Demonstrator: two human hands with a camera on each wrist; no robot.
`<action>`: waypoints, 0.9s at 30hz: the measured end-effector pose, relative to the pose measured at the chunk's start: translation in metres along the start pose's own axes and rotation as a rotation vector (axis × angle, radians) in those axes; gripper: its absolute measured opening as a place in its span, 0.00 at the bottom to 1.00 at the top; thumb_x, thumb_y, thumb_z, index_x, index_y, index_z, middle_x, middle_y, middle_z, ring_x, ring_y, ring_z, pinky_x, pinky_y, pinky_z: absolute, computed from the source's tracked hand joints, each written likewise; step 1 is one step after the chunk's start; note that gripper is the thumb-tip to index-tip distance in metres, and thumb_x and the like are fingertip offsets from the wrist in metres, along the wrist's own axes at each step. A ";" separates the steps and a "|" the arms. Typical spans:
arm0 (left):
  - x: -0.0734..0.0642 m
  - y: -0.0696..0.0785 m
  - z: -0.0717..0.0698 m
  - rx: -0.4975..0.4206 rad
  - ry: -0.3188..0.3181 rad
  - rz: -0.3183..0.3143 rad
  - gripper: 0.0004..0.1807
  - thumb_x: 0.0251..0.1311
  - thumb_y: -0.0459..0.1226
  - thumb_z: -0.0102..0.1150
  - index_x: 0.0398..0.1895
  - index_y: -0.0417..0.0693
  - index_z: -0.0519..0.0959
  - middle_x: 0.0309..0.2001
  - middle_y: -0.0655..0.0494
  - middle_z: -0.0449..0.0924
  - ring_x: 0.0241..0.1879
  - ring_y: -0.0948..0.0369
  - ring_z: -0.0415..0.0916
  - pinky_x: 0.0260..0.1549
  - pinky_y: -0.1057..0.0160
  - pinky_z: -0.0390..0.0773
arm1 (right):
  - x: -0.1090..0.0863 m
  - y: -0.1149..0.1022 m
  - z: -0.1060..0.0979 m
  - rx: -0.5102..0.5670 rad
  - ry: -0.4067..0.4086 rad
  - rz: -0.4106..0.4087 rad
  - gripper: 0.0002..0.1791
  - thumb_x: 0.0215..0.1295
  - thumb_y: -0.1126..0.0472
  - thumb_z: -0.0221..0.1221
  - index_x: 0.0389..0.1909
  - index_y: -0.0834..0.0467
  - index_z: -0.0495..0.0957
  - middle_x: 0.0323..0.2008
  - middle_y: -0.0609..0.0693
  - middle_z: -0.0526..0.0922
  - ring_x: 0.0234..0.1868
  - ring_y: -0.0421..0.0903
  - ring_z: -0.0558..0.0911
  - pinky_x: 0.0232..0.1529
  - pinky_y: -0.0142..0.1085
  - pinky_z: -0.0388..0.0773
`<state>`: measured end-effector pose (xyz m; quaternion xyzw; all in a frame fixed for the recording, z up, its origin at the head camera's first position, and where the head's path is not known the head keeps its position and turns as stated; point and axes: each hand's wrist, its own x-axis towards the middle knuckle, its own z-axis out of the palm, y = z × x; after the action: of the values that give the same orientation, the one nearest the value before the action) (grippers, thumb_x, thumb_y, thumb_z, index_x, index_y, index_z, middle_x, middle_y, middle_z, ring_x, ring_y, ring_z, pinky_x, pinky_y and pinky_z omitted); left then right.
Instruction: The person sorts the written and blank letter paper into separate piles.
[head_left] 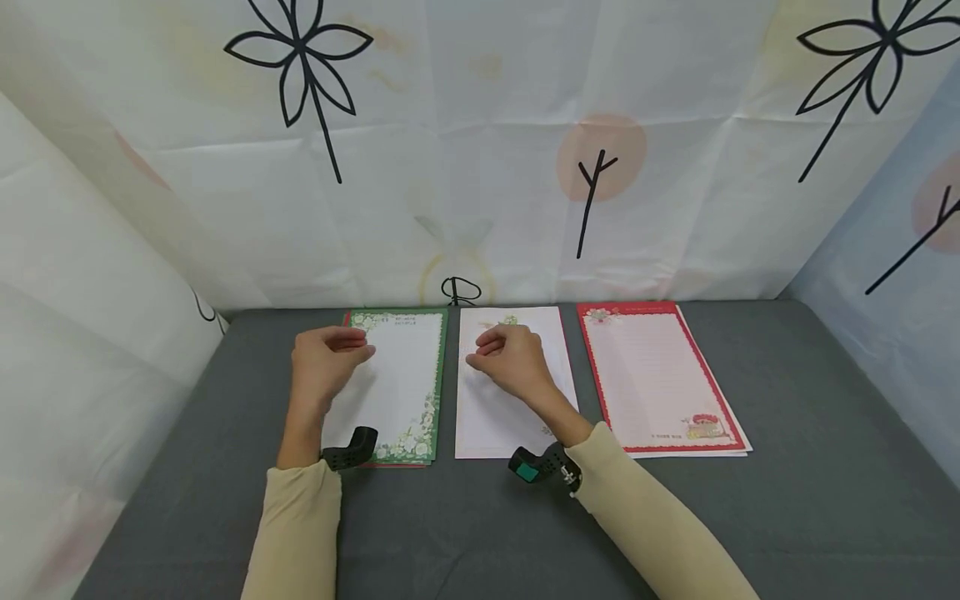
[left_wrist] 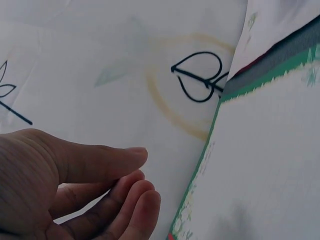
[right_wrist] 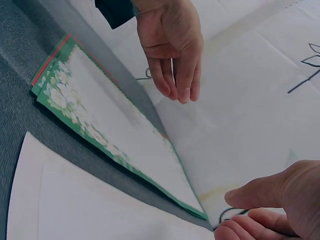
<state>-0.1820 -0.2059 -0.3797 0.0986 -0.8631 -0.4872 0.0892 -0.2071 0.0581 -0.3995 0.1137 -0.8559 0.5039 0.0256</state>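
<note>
Three stacks of decorated letter paper lie side by side on the grey cloth. My left hand (head_left: 322, 362) hovers over the left side of the green-bordered paper (head_left: 401, 379), thumb and fingers loosely bent with nothing between them. White flowers fill that sheet's lower right corner, and a red edge peeks out underneath. Over the white middle paper (head_left: 487, 429) is my right hand (head_left: 516, 360), also loosely bent and holding nothing. In the right wrist view, the left hand (right_wrist: 172, 50) hangs beyond the green paper (right_wrist: 110, 110), fingers pointing down.
To the right lies the red-bordered paper (head_left: 652, 375), with a small printed picture at its lower right and white sheets beneath. Grey cloth (head_left: 810, 467) covers the table. A white printed curtain (head_left: 480, 167) rises behind it. Each wrist carries a black camera mount (head_left: 352, 448).
</note>
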 end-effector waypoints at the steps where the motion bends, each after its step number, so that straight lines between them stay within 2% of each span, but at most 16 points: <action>1: 0.000 0.002 0.004 -0.024 -0.019 0.012 0.17 0.62 0.31 0.68 0.52 0.31 0.83 0.47 0.37 0.84 0.47 0.47 0.83 0.39 0.65 0.81 | -0.001 0.002 -0.004 -0.001 0.009 -0.001 0.14 0.57 0.64 0.73 0.40 0.67 0.85 0.31 0.53 0.87 0.33 0.47 0.87 0.34 0.38 0.83; 3: -0.001 0.007 0.014 -0.087 -0.056 0.030 0.17 0.61 0.29 0.69 0.52 0.30 0.83 0.47 0.36 0.84 0.46 0.48 0.83 0.38 0.70 0.80 | -0.004 0.005 -0.013 -0.004 0.027 0.003 0.14 0.56 0.64 0.73 0.40 0.67 0.85 0.31 0.53 0.87 0.34 0.47 0.87 0.35 0.39 0.84; 6: -0.002 0.011 0.029 -0.159 -0.121 0.053 0.17 0.60 0.28 0.69 0.51 0.29 0.82 0.46 0.36 0.84 0.44 0.50 0.85 0.37 0.71 0.81 | -0.008 0.010 -0.027 -0.013 0.050 0.025 0.14 0.56 0.64 0.74 0.41 0.67 0.85 0.32 0.54 0.87 0.34 0.48 0.87 0.35 0.40 0.84; 9: -0.003 0.014 0.042 -0.220 -0.187 0.056 0.17 0.60 0.28 0.70 0.51 0.29 0.82 0.46 0.37 0.85 0.44 0.50 0.86 0.41 0.66 0.83 | -0.013 0.014 -0.041 -0.027 0.063 0.043 0.15 0.56 0.64 0.74 0.42 0.67 0.85 0.33 0.55 0.88 0.35 0.50 0.88 0.36 0.41 0.84; 14: -0.008 0.019 0.060 -0.244 -0.272 0.054 0.19 0.60 0.29 0.69 0.54 0.30 0.81 0.47 0.38 0.85 0.46 0.48 0.85 0.48 0.55 0.83 | -0.019 0.024 -0.061 -0.047 0.064 0.057 0.17 0.58 0.63 0.73 0.45 0.68 0.85 0.35 0.57 0.88 0.38 0.52 0.88 0.39 0.43 0.84; 18: -0.012 0.022 0.070 -0.241 -0.304 0.056 0.20 0.60 0.29 0.69 0.55 0.31 0.81 0.47 0.39 0.85 0.47 0.48 0.84 0.50 0.52 0.82 | -0.022 0.034 -0.073 -0.064 0.057 0.082 0.18 0.59 0.62 0.72 0.47 0.68 0.84 0.37 0.57 0.88 0.41 0.52 0.88 0.39 0.43 0.84; 27: -0.017 0.027 0.082 -0.238 -0.339 0.055 0.21 0.59 0.29 0.71 0.56 0.32 0.81 0.48 0.40 0.85 0.48 0.48 0.84 0.49 0.53 0.83 | -0.026 0.045 -0.090 -0.060 0.006 0.145 0.21 0.61 0.61 0.71 0.52 0.68 0.83 0.42 0.59 0.88 0.45 0.54 0.86 0.41 0.42 0.84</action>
<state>-0.1882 -0.1204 -0.3991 -0.0198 -0.8044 -0.5929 -0.0331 -0.1982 0.1617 -0.3975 0.0489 -0.8765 0.4790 -0.0051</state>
